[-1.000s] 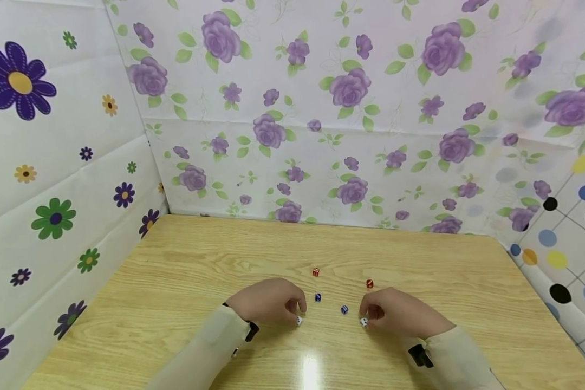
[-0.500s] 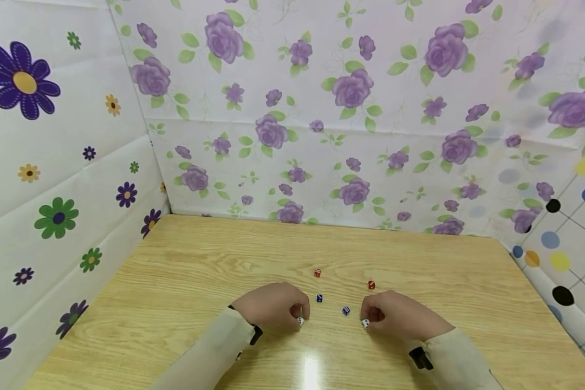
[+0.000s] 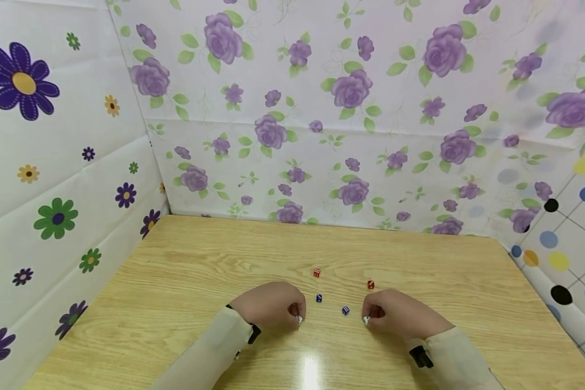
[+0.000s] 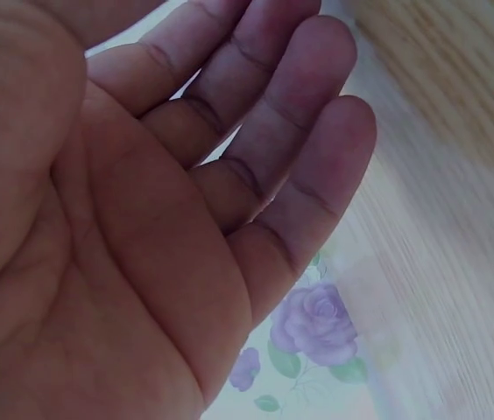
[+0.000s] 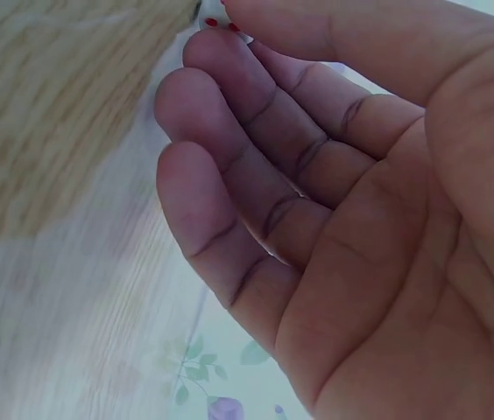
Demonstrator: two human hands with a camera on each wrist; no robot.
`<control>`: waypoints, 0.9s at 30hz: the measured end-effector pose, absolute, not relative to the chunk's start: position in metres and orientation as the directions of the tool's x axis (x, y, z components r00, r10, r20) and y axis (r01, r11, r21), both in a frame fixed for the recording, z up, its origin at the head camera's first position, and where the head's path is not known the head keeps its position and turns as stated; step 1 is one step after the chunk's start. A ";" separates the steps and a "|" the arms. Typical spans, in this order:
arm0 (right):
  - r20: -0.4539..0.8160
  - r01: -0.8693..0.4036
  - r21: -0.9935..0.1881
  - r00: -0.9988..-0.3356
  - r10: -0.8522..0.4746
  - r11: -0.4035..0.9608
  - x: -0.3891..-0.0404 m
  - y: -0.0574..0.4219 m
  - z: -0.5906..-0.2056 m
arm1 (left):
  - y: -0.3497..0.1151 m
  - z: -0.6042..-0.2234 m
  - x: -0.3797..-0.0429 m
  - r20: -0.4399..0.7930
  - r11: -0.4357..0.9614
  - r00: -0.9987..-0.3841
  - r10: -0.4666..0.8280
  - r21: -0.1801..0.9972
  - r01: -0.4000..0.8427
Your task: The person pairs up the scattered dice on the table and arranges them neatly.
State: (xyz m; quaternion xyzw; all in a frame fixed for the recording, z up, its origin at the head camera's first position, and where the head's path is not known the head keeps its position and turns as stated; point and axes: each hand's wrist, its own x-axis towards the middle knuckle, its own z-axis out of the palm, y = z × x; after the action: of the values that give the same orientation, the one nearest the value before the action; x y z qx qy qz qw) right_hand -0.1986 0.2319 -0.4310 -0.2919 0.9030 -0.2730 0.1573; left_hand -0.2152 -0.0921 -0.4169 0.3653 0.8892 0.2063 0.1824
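Note:
Between thumb and fingers, my left hand [image 3: 269, 304] pinches a small white die [image 3: 299, 319] at the table. Opposite it, my right hand [image 3: 398, 312] holds another white die [image 3: 366, 320] at its fingertips. Red pips show on that die [image 5: 216, 14] in the right wrist view, at the top edge beside the thumb. The left wrist view shows the palm and fingers of the left hand [image 4: 168, 219], but not its die. Two blue dice lie between the hands: one [image 3: 319, 298] nearer the left, one [image 3: 345, 310] nearer the right. Whether the white dice touch the table, I cannot tell.
Farther back on the wooden table [image 3: 214, 249] lie two red dice, one [image 3: 317, 273] left of centre and one [image 3: 370, 284] just beyond the right hand. A flowered sheet [image 3: 283, 162] hangs along the back edge, and patterned sheets flank both sides.
Both white dice have shifted slightly away from me and now show at a different tilt in the fingers. The red and blue dice have stayed in place.

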 end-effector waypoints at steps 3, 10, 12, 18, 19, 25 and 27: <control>-0.118 -0.439 -0.590 -0.784 -0.610 0.678 -0.199 0.233 -0.430 | -0.094 -0.417 -0.216 -0.157 0.644 -0.667 0.729 0.490 0.588; -0.080 -0.441 -0.569 -0.811 -0.580 0.694 -0.198 0.234 -0.427 | -0.097 -0.414 -0.218 -0.134 0.653 -0.684 0.717 0.475 0.591; -0.054 -0.451 -0.554 -0.819 -0.571 0.699 -0.199 0.234 -0.427 | -0.098 -0.412 -0.219 -0.128 0.654 -0.689 0.714 0.473 0.590; -0.014 -0.452 -0.529 -0.841 -0.540 0.718 -0.201 0.234 -0.425 | -0.098 -0.411 -0.221 -0.085 0.657 -0.704 0.705 0.452 0.603; -0.014 -0.446 -0.529 -0.846 -0.533 0.722 -0.201 0.235 -0.425 | -0.099 -0.412 -0.221 -0.073 0.659 -0.711 0.700 0.450 0.602; 0.032 -0.427 -0.496 -0.879 -0.476 0.756 -0.200 0.236 -0.423 | -0.099 -0.412 -0.223 0.024 0.705 -0.770 0.638 0.385 0.596; 0.052 -0.422 -0.483 -0.888 -0.456 0.767 -0.200 0.236 -0.422 | -0.099 -0.411 -0.224 0.041 0.719 -0.783 0.621 0.367 0.590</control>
State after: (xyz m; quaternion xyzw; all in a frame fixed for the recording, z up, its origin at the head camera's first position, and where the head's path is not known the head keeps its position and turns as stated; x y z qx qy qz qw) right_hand -0.1999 0.2355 -0.4222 -0.2337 0.9394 -0.2483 0.0341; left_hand -0.2241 -0.0987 -0.4114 0.3269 0.9262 0.1829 0.0425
